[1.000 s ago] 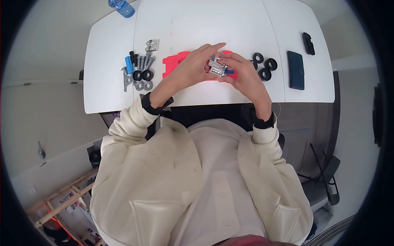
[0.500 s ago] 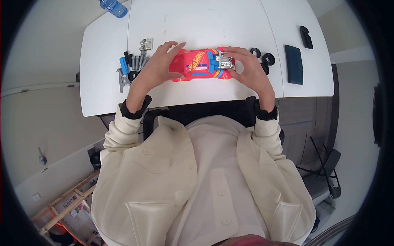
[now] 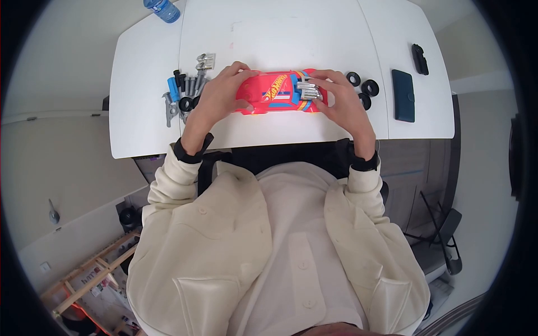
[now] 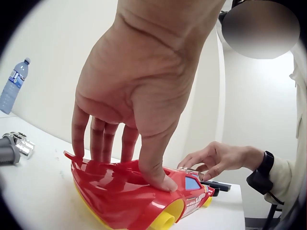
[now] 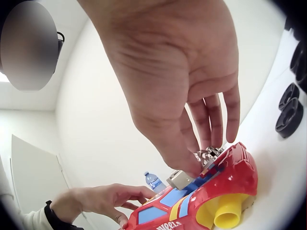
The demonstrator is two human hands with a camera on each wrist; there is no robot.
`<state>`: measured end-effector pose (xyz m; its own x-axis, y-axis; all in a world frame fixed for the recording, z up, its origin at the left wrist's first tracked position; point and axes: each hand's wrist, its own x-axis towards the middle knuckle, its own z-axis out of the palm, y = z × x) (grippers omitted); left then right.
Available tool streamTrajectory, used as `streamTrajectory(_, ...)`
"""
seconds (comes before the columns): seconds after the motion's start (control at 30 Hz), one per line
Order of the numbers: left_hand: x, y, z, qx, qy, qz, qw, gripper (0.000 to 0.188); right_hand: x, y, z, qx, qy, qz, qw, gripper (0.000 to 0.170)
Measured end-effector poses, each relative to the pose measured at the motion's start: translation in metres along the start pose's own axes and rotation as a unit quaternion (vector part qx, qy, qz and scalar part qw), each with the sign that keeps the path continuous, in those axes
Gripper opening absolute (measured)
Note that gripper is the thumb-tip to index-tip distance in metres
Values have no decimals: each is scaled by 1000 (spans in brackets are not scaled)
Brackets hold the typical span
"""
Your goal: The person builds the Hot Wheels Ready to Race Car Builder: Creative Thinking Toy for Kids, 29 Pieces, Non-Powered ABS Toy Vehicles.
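A red toy car [image 3: 255,99] with blue and yellow stripes and Hot Wheels lettering sits on the white table. My left hand [image 3: 217,96] spans its left end, thumb pressed on the near side and fingertips on the far side. At the other end, my right hand [image 3: 346,106] pinches a silver toy engine [image 3: 309,89] over the blue part of the car's body. In the right wrist view the engine sits partly behind the thumb, low against the body. Yellow wheel hubs [image 5: 228,213] stick out of the car's side, with no tyres on them.
Black tyres [image 3: 370,88] lie right of the car, beside a dark phone case [image 3: 403,95] and a small black object [image 3: 420,59]. Left of it are grey toy bolts [image 3: 191,85], a blue piece [image 3: 174,89] and silver parts [image 3: 206,61]. A water bottle [image 3: 163,10] stands at the back left.
The silver engine, earlier held up in both hands, is now down at the car. My left hand has let go of it and moved left onto the car's body.
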<state>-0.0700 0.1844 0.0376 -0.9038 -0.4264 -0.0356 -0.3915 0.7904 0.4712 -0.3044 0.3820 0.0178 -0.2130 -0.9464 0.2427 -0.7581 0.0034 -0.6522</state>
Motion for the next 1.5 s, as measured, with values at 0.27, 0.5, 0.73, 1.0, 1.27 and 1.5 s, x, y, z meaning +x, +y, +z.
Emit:
streamTrajectory(0.27, -2, -1, 2, 14, 20, 2, 1000, 77, 0, 6, -15, 37, 79, 83, 993, 37)
streamTrajectory(0.5, -4, 1, 4, 9, -4, -8, 1000, 74, 9, 29, -13, -78, 141, 63, 985, 33)
streamTrajectory(0.73, -5, 8, -3, -28, -31, -18, 999, 77, 52, 52, 8, -127, 73, 114, 983, 34)
streamTrajectory(1.0, -6, 3, -1, -25, -14, -14, 999, 76, 63, 53, 20, -133, 27, 122, 983, 33)
streamTrajectory(1.27, -8, 2, 2, -17, -16, -24, 999, 76, 32, 9, -34, 6, 1, 37, 999, 51)
streamTrajectory(1.5, -7, 0, 3, -30, -11, -31, 999, 76, 2, 2, -4, 27, -47, 4, 999, 41)
